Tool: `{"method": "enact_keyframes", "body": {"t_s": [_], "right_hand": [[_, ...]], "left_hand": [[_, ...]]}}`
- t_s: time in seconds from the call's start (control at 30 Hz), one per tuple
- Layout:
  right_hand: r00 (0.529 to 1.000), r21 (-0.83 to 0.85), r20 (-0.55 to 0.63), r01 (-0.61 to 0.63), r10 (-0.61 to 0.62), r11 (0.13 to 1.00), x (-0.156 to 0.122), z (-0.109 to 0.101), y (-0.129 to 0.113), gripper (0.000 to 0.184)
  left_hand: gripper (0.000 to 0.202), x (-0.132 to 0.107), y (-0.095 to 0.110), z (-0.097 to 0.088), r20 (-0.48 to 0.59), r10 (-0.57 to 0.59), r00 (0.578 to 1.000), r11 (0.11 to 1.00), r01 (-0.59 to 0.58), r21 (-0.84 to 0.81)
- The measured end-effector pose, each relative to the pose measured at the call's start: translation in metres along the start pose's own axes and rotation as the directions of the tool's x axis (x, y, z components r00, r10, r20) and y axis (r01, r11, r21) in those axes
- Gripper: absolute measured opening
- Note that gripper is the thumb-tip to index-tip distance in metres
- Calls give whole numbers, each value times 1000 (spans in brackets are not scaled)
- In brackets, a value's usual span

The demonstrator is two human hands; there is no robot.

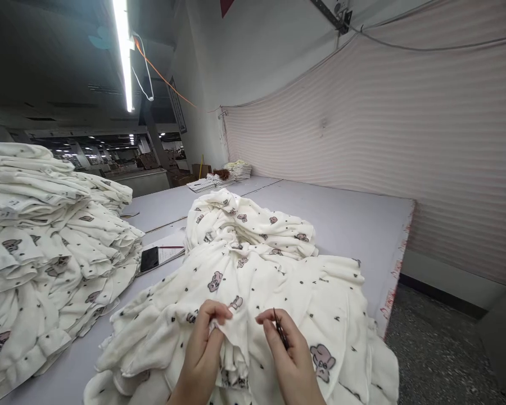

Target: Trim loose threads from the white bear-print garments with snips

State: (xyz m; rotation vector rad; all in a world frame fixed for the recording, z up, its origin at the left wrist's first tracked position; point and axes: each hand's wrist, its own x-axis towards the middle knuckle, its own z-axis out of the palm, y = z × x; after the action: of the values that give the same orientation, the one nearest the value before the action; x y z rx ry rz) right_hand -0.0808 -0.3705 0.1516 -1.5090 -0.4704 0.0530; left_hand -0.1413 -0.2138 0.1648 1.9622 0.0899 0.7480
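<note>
Handling white cloth (287,281) printed with mauve animal figures, you appear to be partway through a large batch. The cloth lies directly in front of you in a loose, bunched heap over the near part of the worktop (349,216), so the piece at your hands seems unfinished. To your left rises a tall pile (37,264) in a similar print, its top layers folded flat and its lower ones draped loosely. Whether that pile is done or waiting cannot be told.

Your left hand (204,337) pinches a fold of the cloth, thumb against curled fingers, with gathered fabric hanging just below. Your right hand (293,354), slightly apart from it, curls around a slim dark tool (280,329) whose point rises past the fingers. Its thumb and forefinger tips come near each other, with no cloth visibly gripped. The tool may be small thread snips, but too little shows to be sure.

Between heap and pile, a dark phone (149,259) rests on white papers (167,255) near a reddish pencil (172,247).
</note>
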Motion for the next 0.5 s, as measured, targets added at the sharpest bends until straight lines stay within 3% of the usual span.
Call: {"method": "enact_keyframes", "body": {"t_s": [0.1, 0.17, 0.27, 0.4, 0.5], "right_hand": [[991, 75, -93, -86, 93, 993, -20, 14, 25, 24], [985, 156, -65, -151, 163, 976, -33, 28, 43, 32], [978, 250, -47, -186, 204, 950, -39, 52, 55, 39], [986, 231, -121, -87, 118, 969, -25, 68, 38, 25], [987, 152, -161, 46, -21, 987, -15, 63, 23, 5]], "left_hand": [[16, 9, 5, 1, -90, 8, 996, 997, -1, 75], [3, 14, 8, 0, -121, 39, 992, 992, -24, 122], [10, 18, 11, 1, -163, 48, 985, 991, -27, 130], [12, 15, 12, 7, -128, -75, 989, 986, 55, -159], [14, 12, 8, 7, -49, -186, 981, 918, 156, -364]]}}
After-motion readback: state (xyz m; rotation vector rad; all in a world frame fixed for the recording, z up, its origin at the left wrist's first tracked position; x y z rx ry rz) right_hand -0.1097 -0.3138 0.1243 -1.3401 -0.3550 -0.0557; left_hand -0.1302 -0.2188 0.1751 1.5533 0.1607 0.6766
